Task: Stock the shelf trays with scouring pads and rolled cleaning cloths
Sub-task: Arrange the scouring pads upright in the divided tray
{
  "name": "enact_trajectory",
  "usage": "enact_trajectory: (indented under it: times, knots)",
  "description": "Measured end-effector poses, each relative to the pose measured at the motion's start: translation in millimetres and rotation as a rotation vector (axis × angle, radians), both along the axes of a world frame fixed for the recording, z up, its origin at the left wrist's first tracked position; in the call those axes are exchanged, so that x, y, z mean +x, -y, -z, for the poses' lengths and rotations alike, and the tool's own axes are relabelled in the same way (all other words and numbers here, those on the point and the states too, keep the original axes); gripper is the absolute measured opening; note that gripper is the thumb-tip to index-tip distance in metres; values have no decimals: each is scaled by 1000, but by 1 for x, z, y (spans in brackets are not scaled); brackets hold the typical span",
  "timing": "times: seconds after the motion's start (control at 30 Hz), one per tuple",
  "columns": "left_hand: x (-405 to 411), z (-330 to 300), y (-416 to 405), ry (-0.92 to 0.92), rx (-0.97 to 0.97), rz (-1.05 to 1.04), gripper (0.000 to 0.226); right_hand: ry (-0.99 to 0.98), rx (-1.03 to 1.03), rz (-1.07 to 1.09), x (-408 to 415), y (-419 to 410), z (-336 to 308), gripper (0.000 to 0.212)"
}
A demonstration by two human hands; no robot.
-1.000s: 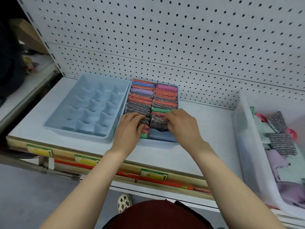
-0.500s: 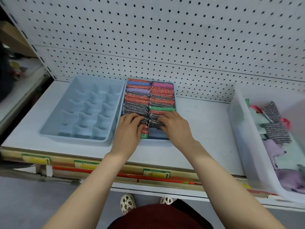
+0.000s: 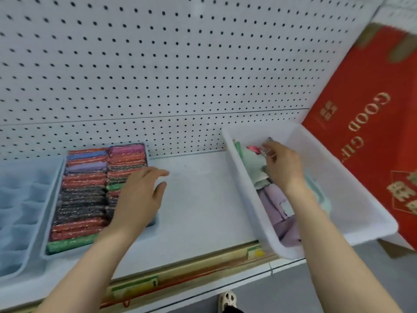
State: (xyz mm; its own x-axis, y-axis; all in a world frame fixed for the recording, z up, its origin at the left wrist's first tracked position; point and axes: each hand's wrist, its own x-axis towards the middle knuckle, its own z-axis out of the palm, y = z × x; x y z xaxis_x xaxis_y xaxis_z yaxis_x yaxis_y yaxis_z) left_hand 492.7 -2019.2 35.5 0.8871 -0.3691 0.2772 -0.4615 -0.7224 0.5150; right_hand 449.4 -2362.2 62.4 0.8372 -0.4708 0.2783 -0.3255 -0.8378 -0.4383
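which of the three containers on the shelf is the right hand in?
The white bin at the right end; right hand reaches inside. The two blue trays sit left.

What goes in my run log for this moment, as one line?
right hand: pinching silver scouring pad in white bin | left hand: open above pad tray | compartment tray: unfilled

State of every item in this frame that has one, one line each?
Pad tray: nearly full, gap at front right.
Divided tray: compartments empty.
White bin: holds cloths and pads.
Left hand: open, over the pad tray.
Right hand: in the bin, pinching a silver pad.
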Motion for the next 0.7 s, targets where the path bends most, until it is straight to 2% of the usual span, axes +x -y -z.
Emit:
enact_trajectory:
  times: [0.07, 0.13, 0.27, 0.4, 0.43, 0.5, 0.6, 0.7]
  knots:
    - [5, -6, 50, 22, -23, 44, 25, -295, -27, 8, -4, 55, 4, 52]
    - [10, -11, 103, 38, -36, 84, 25, -509, -124, -121, -4, 89, 12, 58]
    - [34, -15, 207, 66, 60, 121, 35, -609, -156, -485, 10, 121, 30, 59]
    - [60, -12, 262, 22, 438, -17, 51, -684, -252, -510, 19, 141, 18, 41]
    - [63, -10, 267, -4, 526, -46, 53, -710, -209, -508, 19, 148, 10, 36]
    - [65, -8, 276, -29, 621, -77, 50, -674, 15, -461, 19, 165, -5, 30]
    - [61, -6, 284, 27, 570, -75, 33, -396, 285, -267, 36, 178, -8, 23]
    - [51, -13, 282, 15, 356, -72, 26, -433, 361, -178, 63, 171, 19, 17]
